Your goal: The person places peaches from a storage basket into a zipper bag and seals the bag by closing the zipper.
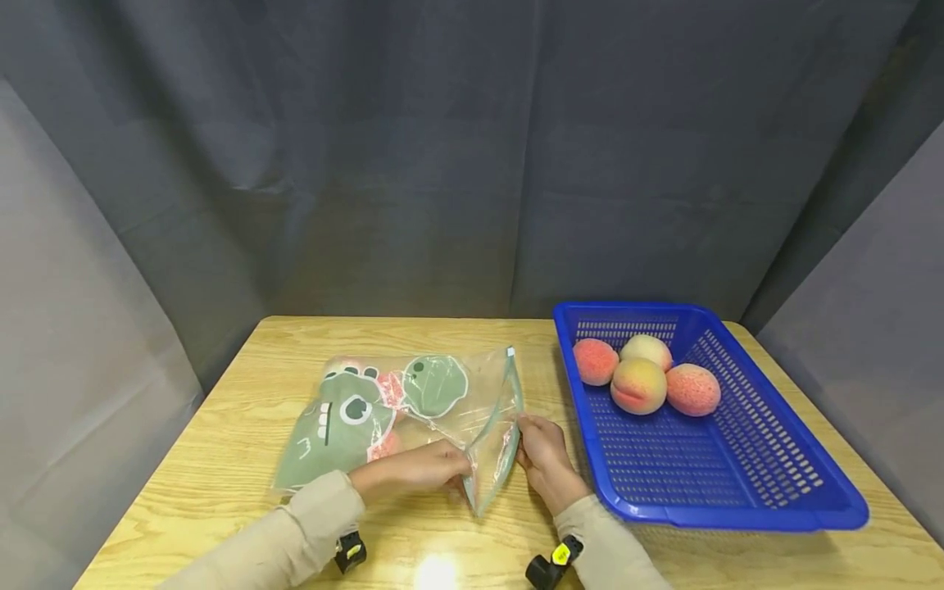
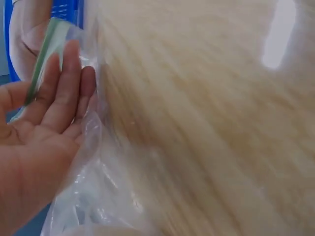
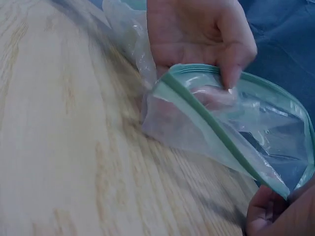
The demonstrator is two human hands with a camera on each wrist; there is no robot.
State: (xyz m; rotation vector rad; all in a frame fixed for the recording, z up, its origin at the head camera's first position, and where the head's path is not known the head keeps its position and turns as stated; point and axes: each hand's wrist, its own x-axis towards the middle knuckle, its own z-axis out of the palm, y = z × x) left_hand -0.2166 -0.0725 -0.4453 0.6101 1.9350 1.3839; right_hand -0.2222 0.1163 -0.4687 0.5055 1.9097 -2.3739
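A clear zip bag (image 1: 442,393) printed with green dinosaur shapes lies flat on the wooden table (image 1: 221,459), its green-edged mouth turned to the right. My left hand (image 1: 446,469) holds the near side of the mouth, and in the left wrist view the green rim (image 2: 47,54) runs between thumb and straight fingers (image 2: 61,83). My right hand (image 1: 524,434) pinches the other side of the rim (image 3: 197,73) between thumb and curled fingers. The mouth is pulled apart into a narrow gap. The bag's plastic (image 3: 206,128) rests on the wood below.
A blue plastic basket (image 1: 737,516) stands at the right of the table with several peaches (image 1: 638,385) in its far end. A grey curtain hangs behind and at both sides. Bare wood shows in front of and left of the bag.
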